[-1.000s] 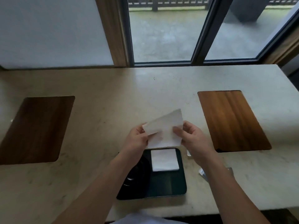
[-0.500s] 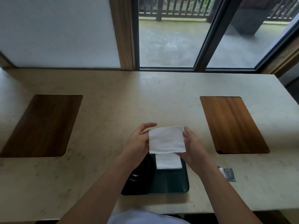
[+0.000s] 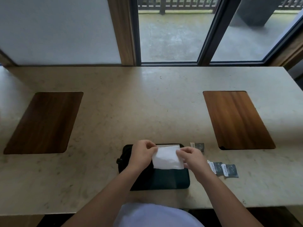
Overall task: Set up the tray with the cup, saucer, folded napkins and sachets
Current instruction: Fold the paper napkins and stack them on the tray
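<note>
A dark rectangular tray (image 3: 170, 181) lies on the stone table near its front edge. Over the tray's far half, my left hand (image 3: 141, 153) and my right hand (image 3: 191, 157) each pinch an upper corner of a folded white napkin (image 3: 167, 158). The edge of another white napkin (image 3: 168, 146) shows just behind it on the tray. A dark cup (image 3: 121, 161) sits at the tray's left end, mostly hidden by my left wrist. Two dark sachets (image 3: 223, 170) lie on the table right of the tray, and a third sachet (image 3: 198, 146) lies near the tray's far right corner.
Two wooden inlays are set into the table, the left inlay (image 3: 44, 122) and the right inlay (image 3: 236, 118). The table's far edge meets a wall and glass doors (image 3: 168, 33). My torso is at the front edge.
The napkin, held up above the table a second ago, has come down with both hands onto the tray's far half, over the napkin lying there. The view has tilted, revealing more sachets.
</note>
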